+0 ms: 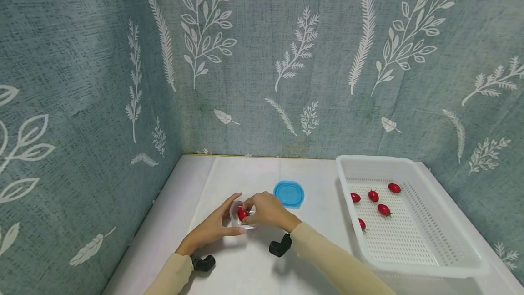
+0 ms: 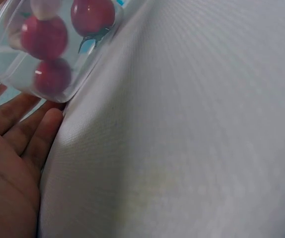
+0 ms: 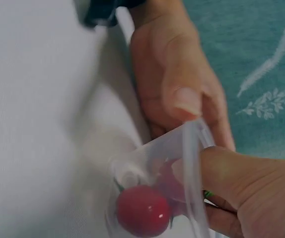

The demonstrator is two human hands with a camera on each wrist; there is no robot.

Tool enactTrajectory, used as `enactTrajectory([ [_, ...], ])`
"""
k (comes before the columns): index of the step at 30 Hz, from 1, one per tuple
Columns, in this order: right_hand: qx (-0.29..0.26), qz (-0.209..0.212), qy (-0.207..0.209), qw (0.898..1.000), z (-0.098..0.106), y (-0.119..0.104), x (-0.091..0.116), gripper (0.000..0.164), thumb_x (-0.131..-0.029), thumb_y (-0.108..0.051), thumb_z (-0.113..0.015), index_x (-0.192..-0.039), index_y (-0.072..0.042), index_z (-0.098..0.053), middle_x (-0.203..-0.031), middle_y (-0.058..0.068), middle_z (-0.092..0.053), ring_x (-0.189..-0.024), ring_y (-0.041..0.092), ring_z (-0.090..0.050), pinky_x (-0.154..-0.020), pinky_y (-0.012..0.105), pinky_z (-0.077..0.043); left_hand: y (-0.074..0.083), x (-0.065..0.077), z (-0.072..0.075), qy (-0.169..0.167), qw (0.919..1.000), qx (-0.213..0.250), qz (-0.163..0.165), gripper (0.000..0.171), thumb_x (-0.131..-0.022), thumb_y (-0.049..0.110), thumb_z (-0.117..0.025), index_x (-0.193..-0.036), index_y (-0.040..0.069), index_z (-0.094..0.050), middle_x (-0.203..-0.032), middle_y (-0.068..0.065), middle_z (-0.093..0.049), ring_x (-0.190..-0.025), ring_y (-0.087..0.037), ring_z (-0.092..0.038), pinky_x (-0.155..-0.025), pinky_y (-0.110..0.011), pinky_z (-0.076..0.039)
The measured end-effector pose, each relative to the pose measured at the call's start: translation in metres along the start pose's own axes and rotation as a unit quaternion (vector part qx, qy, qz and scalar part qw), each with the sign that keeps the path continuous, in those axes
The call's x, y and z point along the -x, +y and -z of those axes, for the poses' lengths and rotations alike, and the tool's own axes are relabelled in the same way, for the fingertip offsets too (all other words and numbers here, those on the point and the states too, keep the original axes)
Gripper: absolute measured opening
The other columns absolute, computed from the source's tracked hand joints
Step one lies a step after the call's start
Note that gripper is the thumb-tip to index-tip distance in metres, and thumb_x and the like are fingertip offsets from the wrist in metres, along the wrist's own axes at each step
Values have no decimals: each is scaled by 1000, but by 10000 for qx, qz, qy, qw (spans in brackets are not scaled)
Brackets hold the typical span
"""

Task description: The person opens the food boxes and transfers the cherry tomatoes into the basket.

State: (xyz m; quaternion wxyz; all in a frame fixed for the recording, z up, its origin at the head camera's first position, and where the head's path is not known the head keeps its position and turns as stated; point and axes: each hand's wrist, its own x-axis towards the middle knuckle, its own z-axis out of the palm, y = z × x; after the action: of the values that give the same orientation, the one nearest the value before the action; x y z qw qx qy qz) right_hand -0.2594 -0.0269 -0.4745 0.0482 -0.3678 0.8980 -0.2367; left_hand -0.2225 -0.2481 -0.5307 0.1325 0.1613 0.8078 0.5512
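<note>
My left hand [image 1: 214,226] holds a small clear plastic cup [image 1: 231,216] upright on the white table, its thumb on the near side and its fingers round the far side. From above, my right hand [image 1: 268,212] reaches into the cup, thumb and fingers pinching a red cherry tomato [image 1: 242,214]. Through the cup's wall, the left wrist view shows several cherry tomatoes [image 2: 44,37] inside. In the right wrist view one cherry tomato [image 3: 143,210] lies at the bottom, and the left thumb [image 3: 187,101] touches the rim.
Just beyond the right hand a blue lid [image 1: 289,194] lies flat on the table [image 1: 241,267]. To the right stands a white perforated basket [image 1: 409,236] holding several cherry tomatoes [image 1: 384,210]. Leaf-patterned cloth [image 1: 262,58] walls the back and sides.
</note>
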Motion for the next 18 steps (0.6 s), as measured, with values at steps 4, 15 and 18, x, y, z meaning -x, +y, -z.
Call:
enactTrajectory([
  [4,-798,29,131,9967,6,3,5,22,-86,-23,-85,-105,-13,-79,-93,-8,-76,-88,15,-70,-69,21,-51,-1,0,0,-37,10000,28,-12,108,-83,32,-89,-165,26,-20,-167,-10,-26,-153,-35,-24,-120,-67,-12],
  [15,-1351,29,388,9901,23,15,21,23,-88,-19,-80,-110,-13,-78,-94,-6,-72,-81,19,-65,-64,24,-49,-2,-2,-1,64,9999,-104,-11,108,-82,34,-89,-165,26,-20,-162,-5,-38,-153,-37,-24,-120,-66,-15],
  [18,-1371,-128,439,9895,30,17,25,23,-90,-22,-80,-111,-16,-77,-94,-8,-71,-79,12,-61,-64,25,-48,-1,-2,-2,91,9998,-175,27,108,-82,36,-89,-165,26,-21,-159,-4,-43,-154,-37,-22,-121,-65,-14],
])
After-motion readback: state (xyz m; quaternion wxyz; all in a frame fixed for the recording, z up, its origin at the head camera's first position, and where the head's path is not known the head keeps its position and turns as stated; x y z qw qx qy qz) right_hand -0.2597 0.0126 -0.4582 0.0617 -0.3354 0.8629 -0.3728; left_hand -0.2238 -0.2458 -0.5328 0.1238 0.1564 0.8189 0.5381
